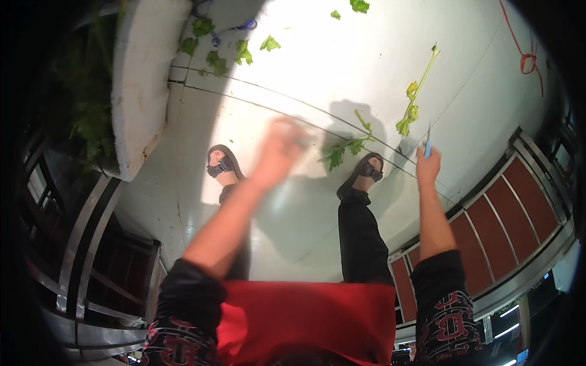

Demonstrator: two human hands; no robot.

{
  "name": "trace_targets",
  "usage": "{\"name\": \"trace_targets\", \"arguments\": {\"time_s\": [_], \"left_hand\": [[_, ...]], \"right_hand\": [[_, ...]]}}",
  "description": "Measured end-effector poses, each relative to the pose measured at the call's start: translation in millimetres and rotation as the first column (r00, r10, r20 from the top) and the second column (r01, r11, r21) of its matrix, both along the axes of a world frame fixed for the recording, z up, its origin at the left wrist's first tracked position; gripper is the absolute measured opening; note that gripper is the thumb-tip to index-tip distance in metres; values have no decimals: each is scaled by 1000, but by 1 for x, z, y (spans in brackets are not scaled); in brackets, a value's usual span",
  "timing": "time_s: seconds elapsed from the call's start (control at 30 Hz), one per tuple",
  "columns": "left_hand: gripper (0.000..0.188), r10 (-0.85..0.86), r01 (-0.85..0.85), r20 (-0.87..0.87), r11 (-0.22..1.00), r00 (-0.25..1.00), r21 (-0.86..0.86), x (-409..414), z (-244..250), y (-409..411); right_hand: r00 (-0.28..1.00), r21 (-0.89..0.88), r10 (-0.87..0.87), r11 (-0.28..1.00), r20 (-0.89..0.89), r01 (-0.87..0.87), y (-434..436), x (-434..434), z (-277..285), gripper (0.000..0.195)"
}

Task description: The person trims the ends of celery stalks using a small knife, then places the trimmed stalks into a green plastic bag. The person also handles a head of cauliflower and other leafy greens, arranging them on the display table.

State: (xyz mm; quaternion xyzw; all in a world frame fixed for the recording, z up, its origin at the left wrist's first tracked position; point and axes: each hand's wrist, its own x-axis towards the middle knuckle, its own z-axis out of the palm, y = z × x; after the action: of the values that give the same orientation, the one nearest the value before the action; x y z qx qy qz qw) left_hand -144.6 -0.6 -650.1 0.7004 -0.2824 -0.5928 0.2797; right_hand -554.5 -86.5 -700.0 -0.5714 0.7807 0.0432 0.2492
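Observation:
My left hand (pixel 286 144) is a motion blur above the floor between my feet, and whether anything is in it cannot be told. On the right, my right hand (pixel 429 162) is closed around the light blue handle of a small knife (pixel 428 149), its thin blade pointing away from me. A leafy celery sprig (pixel 345 150) lies on the floor by my right sandal. Farther up, a celery stalk with yellowed leaves (pixel 414 98) lies on the pale tiles, near the knife. Loose celery leaves (pixel 243 51) are scattered at the upper left.
A white foam box (pixel 139 87) with leafy greens (pixel 89 123) in and beside it stands at the left. Blue-purple cord (pixel 245 26) lies near it. Red string (pixel 528 63) is at the upper right. Metal-framed racks with red-brown panels (pixel 499 224) flank me.

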Motion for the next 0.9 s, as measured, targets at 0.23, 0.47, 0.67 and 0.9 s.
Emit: {"name": "trace_targets", "arguments": {"time_s": [0.23,0.47,0.67,0.9], "left_hand": [[41,-693,697,211,714,689,67,-164,-119,45],[58,55,6,-176,944,983,329,-118,-21,67],[46,543,-392,-361,822,758,413,-55,142,70],[23,847,-829,-331,503,416,244,97,258,47]], "right_hand": [[966,230,-86,973,245,28,-98,18,-107,44],[896,395,-181,919,406,6,35,66,-13,24],[483,527,-432,847,762,-74,126,180,151,22],[529,586,-469,807,707,-67,69,308,296,27]]}}
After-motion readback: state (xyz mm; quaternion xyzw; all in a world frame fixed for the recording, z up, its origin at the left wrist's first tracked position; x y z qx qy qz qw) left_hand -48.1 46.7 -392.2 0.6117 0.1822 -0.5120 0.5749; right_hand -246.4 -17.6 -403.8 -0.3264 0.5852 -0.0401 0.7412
